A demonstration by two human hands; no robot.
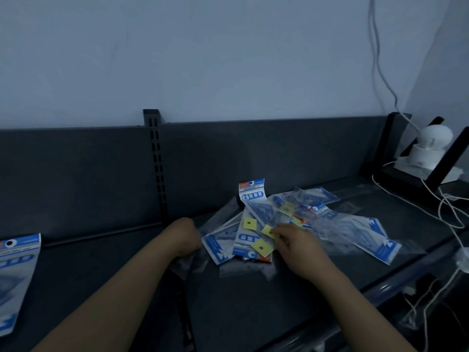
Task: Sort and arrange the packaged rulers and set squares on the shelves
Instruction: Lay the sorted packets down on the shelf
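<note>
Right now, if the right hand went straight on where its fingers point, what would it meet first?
Probably the small yellow square sticker on the pile of blue-and-white plastic packets: the right hand points up-left and its fingers look nearly on it, though depth is unclear.

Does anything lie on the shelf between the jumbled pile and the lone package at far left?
Nothing visible does: bare shelf runs from pile to lone package, crossed only by the person's left forearm.

packet pile (291,219): clear sleeves, blue-white headers, yellow stickers, overlapping loosely under and beyond the right hand (297,246) | rear packet (252,193): header curled upright, beyond that hand | lone packet (15,270): flat, far left of the left hand (185,237)
</note>
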